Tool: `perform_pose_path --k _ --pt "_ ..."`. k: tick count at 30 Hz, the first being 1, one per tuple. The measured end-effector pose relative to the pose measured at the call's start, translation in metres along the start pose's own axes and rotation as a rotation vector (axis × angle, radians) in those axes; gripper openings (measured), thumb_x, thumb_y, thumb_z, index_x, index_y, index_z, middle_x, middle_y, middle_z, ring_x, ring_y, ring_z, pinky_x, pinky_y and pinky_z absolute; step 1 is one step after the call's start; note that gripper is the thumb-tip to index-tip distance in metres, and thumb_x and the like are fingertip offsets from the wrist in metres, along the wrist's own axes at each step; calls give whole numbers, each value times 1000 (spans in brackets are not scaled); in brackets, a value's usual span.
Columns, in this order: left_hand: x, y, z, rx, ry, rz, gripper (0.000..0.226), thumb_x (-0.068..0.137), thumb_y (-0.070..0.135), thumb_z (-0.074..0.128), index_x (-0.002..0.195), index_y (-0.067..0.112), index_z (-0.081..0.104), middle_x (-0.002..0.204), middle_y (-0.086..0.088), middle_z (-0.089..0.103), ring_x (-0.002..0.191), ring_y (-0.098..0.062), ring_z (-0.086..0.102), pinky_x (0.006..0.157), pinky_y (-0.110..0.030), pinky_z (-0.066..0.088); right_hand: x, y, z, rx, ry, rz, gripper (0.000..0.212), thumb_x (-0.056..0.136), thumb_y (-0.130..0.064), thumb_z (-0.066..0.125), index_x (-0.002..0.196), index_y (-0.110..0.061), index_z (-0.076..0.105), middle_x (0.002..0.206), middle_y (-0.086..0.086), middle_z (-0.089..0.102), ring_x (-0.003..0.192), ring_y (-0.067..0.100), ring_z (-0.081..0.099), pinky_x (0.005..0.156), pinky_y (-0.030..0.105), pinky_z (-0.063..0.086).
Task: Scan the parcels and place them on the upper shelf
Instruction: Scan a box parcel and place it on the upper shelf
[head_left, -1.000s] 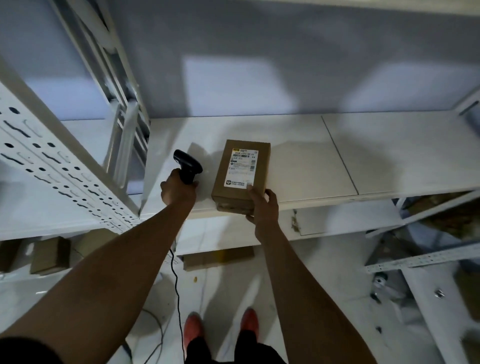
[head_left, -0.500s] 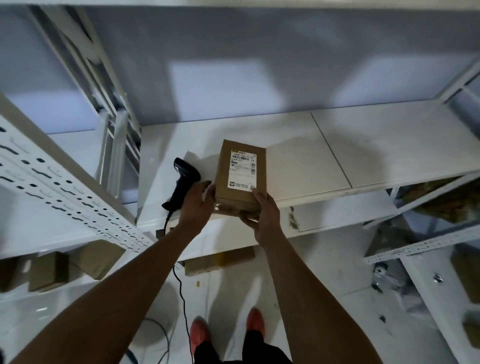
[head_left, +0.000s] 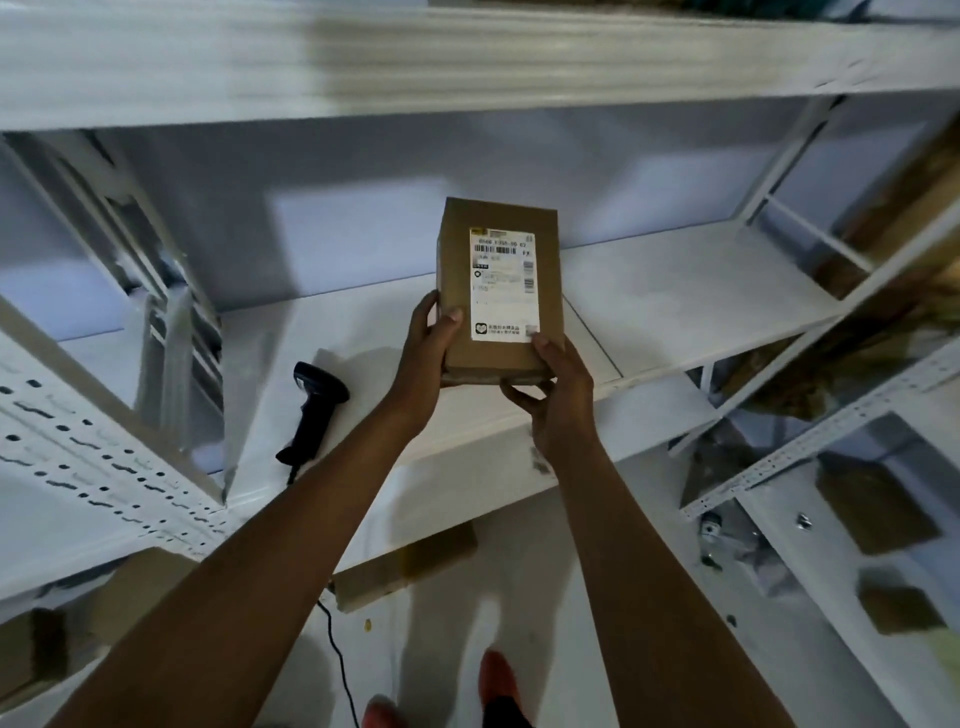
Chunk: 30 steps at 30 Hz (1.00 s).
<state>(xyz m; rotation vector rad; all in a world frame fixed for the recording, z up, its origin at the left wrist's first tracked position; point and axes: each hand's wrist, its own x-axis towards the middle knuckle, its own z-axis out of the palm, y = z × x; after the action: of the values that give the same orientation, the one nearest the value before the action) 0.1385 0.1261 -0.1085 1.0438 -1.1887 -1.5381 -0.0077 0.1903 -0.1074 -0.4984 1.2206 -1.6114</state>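
The brown cardboard parcel, a small oblong box, is held in the air in both hands, clear of the white metal shelf board beneath it and well below the white upper shelf, whose front edge is blurred across the top of the view. Its broad face is turned towards the camera and carries a white printed shipping label with a barcode near the top. The left hand grips the lower left edge of the parcel, thumb pressed flat on the front face beside the label and the other fingers curled round the side, out of sight. The right hand grips the lower right corner, its thumb on the front just below the label's corner and its fingers hooked under the bottom edge. Both bare forearms reach up from the bottom of the picture. To the left of the left arm a black handheld barcode scanner lies on the shelf board, apart from both hands, and a thin black cable hangs towards the floor. A white perforated steel upright crosses the lower left. More brown cardboard boxes sit on the lower levels at right, and a flat one shows under the shelf board. Red shoes stand on the pale floor.
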Motion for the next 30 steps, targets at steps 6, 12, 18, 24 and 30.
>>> perform_pose_path --k 6,12,18,24,30 --pt "-17 3 55 -12 -110 21 65 93 54 54 151 32 36 133 3 63 113 -18 67 88 -43 62 -23 -30 -45 21 112 -87 33 90 -25 71 123 -21 70 114 6 74 117 31 64 77 43 61" --pt "-47 21 119 31 -139 83 55 101 49 52 151 32 35 132 4 63 110 -16 68 84 -38 63 -49 -73 -93 43 111 -185 35 91 -27 70 125 -22 68 116 7 73 118 34 63 78 43 61" --pt "-74 48 203 84 -121 189 52 101 51 52 148 35 38 127 10 66 105 -11 71 83 -33 62 -64 -134 -154 56 64 -274 37 90 -28 71 127 -24 67 121 9 71 118 35 63 84 52 62" --pt "-98 74 288 80 -94 288 49 103 48 48 149 35 36 134 6 62 110 -13 69 89 -38 61 -71 -206 -205 66 14 -351 40 91 -28 71 129 -21 65 126 11 68 119 36 61 80 47 62" --pt "-105 106 342 52 -67 334 45 104 41 50 147 34 40 121 9 67 105 -12 69 86 -42 62 -71 -263 -236 81 -54 -395 31 91 -27 71 123 -25 69 124 10 70 118 34 63 79 47 62"
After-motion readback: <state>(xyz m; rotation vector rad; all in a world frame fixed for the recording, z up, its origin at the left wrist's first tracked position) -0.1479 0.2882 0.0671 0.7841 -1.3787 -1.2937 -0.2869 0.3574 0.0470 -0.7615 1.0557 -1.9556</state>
